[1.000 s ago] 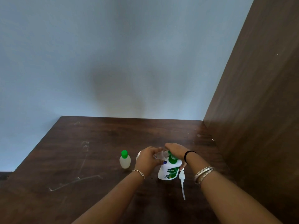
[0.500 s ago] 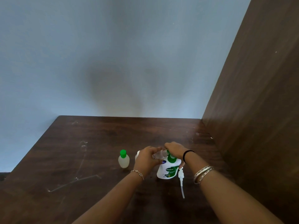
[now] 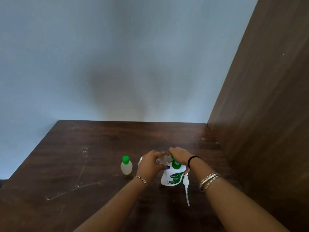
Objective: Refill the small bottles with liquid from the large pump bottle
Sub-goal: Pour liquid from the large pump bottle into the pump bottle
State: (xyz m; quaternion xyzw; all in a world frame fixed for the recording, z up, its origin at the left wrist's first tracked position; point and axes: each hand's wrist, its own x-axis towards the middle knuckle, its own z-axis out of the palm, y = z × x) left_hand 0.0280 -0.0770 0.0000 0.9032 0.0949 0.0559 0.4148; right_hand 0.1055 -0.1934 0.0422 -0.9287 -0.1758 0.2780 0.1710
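Observation:
The large white and green pump bottle point(image 3: 173, 176) stands on the dark wooden table point(image 3: 100, 148). Its pump head with the dip tube point(image 3: 186, 186) lies on the table just right of it. My left hand point(image 3: 150, 163) grips a small clear bottle point(image 3: 163, 160), held on its side above the large bottle's neck. My right hand point(image 3: 178, 155) is closed over the small bottle's right end, hiding its cap. A small capped bottle with a green cap point(image 3: 126, 165) stands to the left. Another small white item point(image 3: 140, 160) peeks out behind my left hand.
A dark wooden panel point(image 3: 260, 114) rises along the table's right side. A pale blue wall point(image 3: 117, 56) stands behind the table. Pale scratch marks point(image 3: 75, 188) cross the table's left part.
Both hands keep their hold on the small clear bottle over the large bottle. Only the camera view shifted slightly.

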